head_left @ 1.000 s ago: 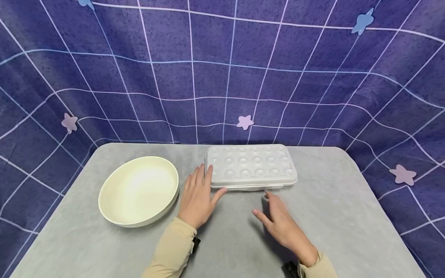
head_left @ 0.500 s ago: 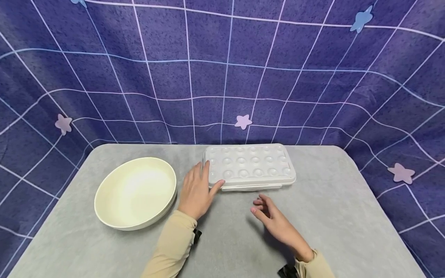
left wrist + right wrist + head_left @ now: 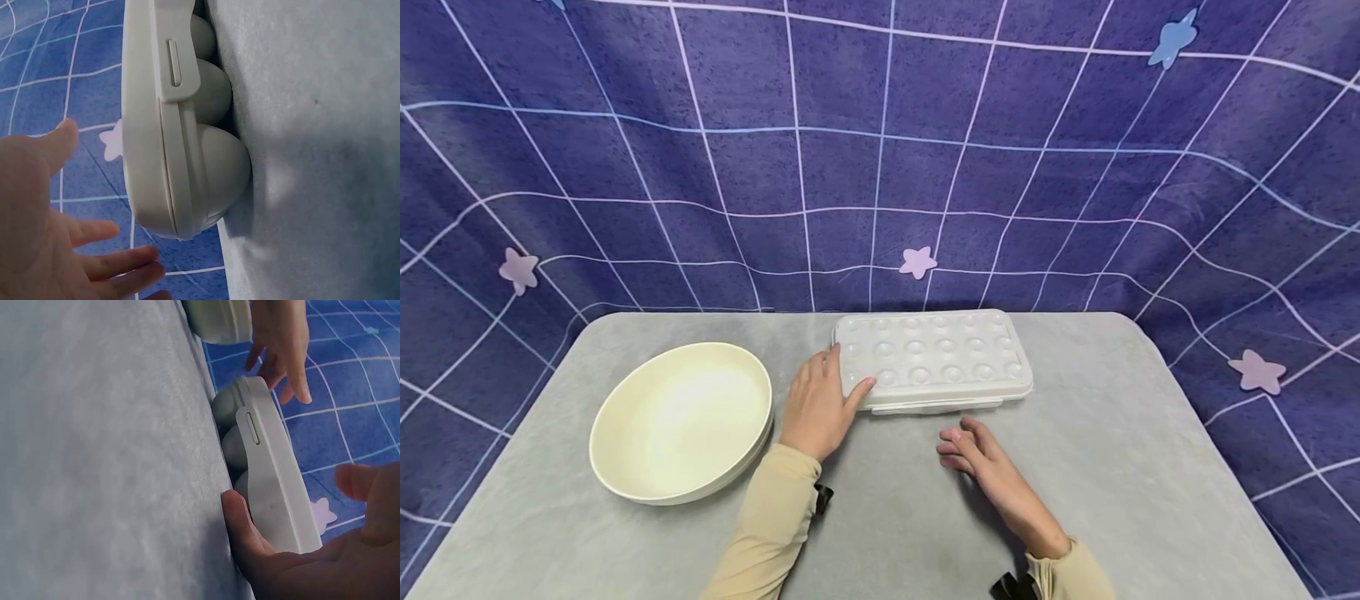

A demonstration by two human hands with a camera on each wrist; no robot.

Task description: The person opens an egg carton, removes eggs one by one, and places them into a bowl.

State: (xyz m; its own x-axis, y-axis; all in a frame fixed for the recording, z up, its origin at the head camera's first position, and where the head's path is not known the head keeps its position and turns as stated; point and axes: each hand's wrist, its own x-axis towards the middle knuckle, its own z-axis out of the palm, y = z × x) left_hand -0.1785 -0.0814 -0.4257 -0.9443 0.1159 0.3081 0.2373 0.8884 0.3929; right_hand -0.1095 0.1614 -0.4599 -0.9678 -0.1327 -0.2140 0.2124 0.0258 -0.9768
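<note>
A closed white plastic egg box lies on the table, its lid dimpled in rows and a clip along the front. Rounded egg cups bulge under its rim in the left wrist view. My left hand is at the box's left end, fingers spread and fairly straight; in the left wrist view a gap shows beside the thumb, and I cannot tell whether any finger touches. Just in front of the box, my right hand hovers with loosely bent fingers and holds nothing. Whether the box has contents is hidden.
A large cream bowl stands on the left of the grey table, close to my left hand. Behind the table hangs a purple-blue curtain with grid lines and stars.
My right hand has drawn back slightly from the box's front edge, its fingers bending more. The left hand stays by the left end. The whole head view has shifted a little.
</note>
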